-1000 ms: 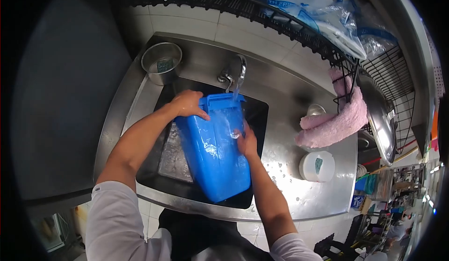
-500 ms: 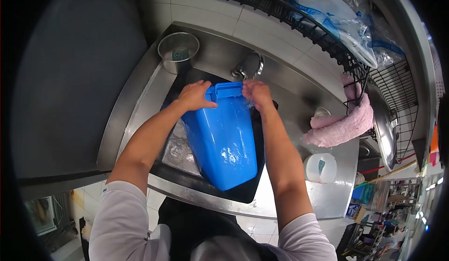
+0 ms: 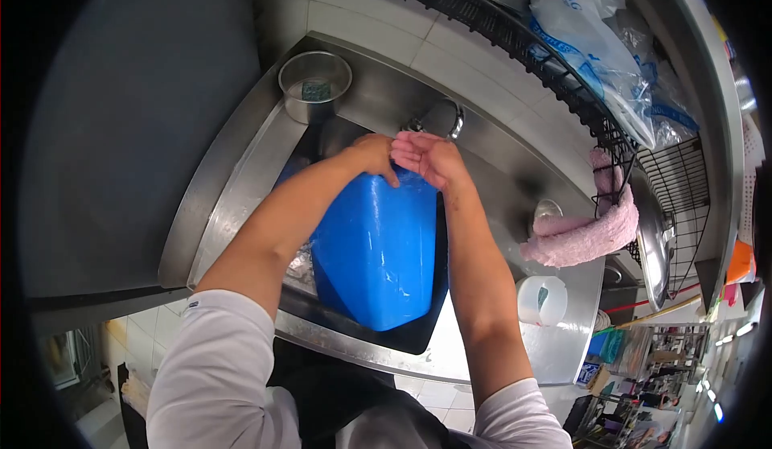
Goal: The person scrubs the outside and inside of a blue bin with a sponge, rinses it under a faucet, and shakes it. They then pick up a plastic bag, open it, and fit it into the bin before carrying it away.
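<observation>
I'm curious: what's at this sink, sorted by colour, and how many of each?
Blue: 1, the bin
Pink: 1, the towel
White: 1, the tub
Steel: 2, the bowl and the tap
Total: 5

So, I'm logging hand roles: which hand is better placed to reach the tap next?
Probably the right. The right hand is open just below the tap, while the left hand curls its fingers over the top edge of the blue bin.
</observation>
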Action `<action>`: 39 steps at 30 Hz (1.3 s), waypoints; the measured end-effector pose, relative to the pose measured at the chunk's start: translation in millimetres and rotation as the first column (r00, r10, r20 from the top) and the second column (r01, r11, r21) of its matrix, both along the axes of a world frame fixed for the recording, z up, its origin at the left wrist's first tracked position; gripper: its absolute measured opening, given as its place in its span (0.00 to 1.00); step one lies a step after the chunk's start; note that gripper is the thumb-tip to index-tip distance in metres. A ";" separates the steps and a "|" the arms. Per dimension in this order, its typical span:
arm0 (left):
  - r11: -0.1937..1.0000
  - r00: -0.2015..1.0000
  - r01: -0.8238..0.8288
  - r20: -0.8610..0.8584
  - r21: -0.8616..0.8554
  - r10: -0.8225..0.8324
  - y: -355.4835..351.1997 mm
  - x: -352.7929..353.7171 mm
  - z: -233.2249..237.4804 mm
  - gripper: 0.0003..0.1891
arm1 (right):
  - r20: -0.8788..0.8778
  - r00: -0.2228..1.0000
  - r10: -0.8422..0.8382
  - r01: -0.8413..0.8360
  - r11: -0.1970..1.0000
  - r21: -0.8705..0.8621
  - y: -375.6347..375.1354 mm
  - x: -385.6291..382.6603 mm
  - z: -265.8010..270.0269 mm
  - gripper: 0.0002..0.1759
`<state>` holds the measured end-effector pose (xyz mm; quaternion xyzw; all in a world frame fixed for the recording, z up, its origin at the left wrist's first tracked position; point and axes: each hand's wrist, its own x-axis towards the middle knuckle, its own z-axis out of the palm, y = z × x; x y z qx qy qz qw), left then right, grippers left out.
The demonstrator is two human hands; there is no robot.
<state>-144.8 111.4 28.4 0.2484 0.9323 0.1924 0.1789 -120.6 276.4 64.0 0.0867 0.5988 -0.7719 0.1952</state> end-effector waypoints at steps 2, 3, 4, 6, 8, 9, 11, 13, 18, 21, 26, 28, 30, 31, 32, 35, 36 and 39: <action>0.937 0.991 0.133 -0.057 0.322 -0.122 23.6 -29.0 -61.3 0.29 | 0.004 1.000 0.014 -0.014 1.000 0.018 -1.2 -1.7 -0.7 0.14; 0.954 0.997 0.014 0.070 0.299 -0.037 18.3 -6.3 -14.1 0.25 | 0.008 1.000 0.016 -0.017 1.000 0.027 0.4 -2.2 -4.5 0.14; 0.951 0.997 0.011 0.071 0.308 -0.035 19.6 -0.1 -18.7 0.25 | 0.003 0.996 -0.094 0.093 0.991 0.092 3.2 -3.9 -9.2 0.14; 0.879 1.000 0.007 -0.022 0.476 0.004 19.9 4.5 -35.8 0.25 | -0.009 0.979 -0.204 0.202 0.966 0.161 7.7 -3.2 -12.2 0.14; 0.859 0.999 -0.005 -0.025 0.511 0.021 17.5 0.1 -50.7 0.25 | -0.033 0.994 -0.100 0.106 0.944 0.311 13.0 0.5 -14.8 0.13; 0.890 0.996 -0.061 0.091 0.452 0.022 14.1 0.4 -46.8 0.27 | -0.026 0.994 -0.105 0.108 0.943 0.315 18.2 -0.9 -22.6 0.13; 0.917 0.978 -0.109 0.208 0.383 0.029 9.0 0.0 -50.9 0.29 | -0.163 0.967 -0.197 0.247 0.883 0.398 26.2 -5.5 -37.0 0.13; 0.945 0.969 -0.176 0.219 0.274 0.117 6.3 -7.1 -71.1 0.32 | -0.060 0.990 -0.130 0.142 0.946 0.291 18.9 -0.8 -26.4 0.12; 0.935 0.961 -0.156 0.269 0.318 0.069 5.3 -8.9 -82.0 0.37 | -0.044 0.992 -0.122 0.127 0.977 0.171 7.2 2.0 -35.5 0.12; 0.932 0.976 -0.160 0.192 0.327 0.100 13.3 -35.1 -147.5 0.36 | -0.025 0.997 -0.071 0.074 0.977 0.200 0.4 11.6 -25.5 0.12; 0.960 0.980 -0.190 0.096 0.206 0.174 13.1 14.4 -51.2 0.37 | -0.013 0.959 -0.284 0.278 0.925 0.259 25.9 35.3 -40.5 0.13; 0.957 0.990 -0.140 0.035 0.256 0.136 10.7 22.7 -39.9 0.38 | -0.063 0.951 -0.302 0.307 0.903 0.299 47.7 54.8 -47.6 0.13; 0.971 0.995 -0.101 0.016 0.219 0.100 10.4 35.2 -22.2 0.38 | -0.117 0.944 -0.309 0.330 0.881 0.339 61.5 74.7 -46.3 0.14; 0.978 0.997 -0.082 0.006 0.191 0.082 11.0 42.9 -12.2 0.37 | -0.134 0.932 -0.336 0.361 0.889 0.281 63.7 87.0 -37.2 0.14; 0.981 0.998 -0.068 0.000 0.183 0.069 13.0 51.1 -2.2 0.37 | -0.148 0.920 -0.362 0.388 0.894 0.223 65.5 100.4 -27.8 0.14; 0.982 0.986 0.056 -0.166 0.181 -0.026 15.0 80.7 17.4 0.34 | -0.269 0.841 -0.469 0.527 0.823 0.213 77.9 139.7 -7.7 0.14; 0.984 0.985 0.057 -0.172 0.171 -0.027 13.1 92.8 21.0 0.34 | -0.309 0.803 -0.510 0.579 0.791 0.199 82.8 152.5 -2.9 0.14; 0.959 0.958 0.144 -0.277 0.245 -0.073 4.0 133.5 29.0 0.32 | -0.397 0.753 -0.524 0.641 0.719 0.268 96.8 187.2 1.6 0.16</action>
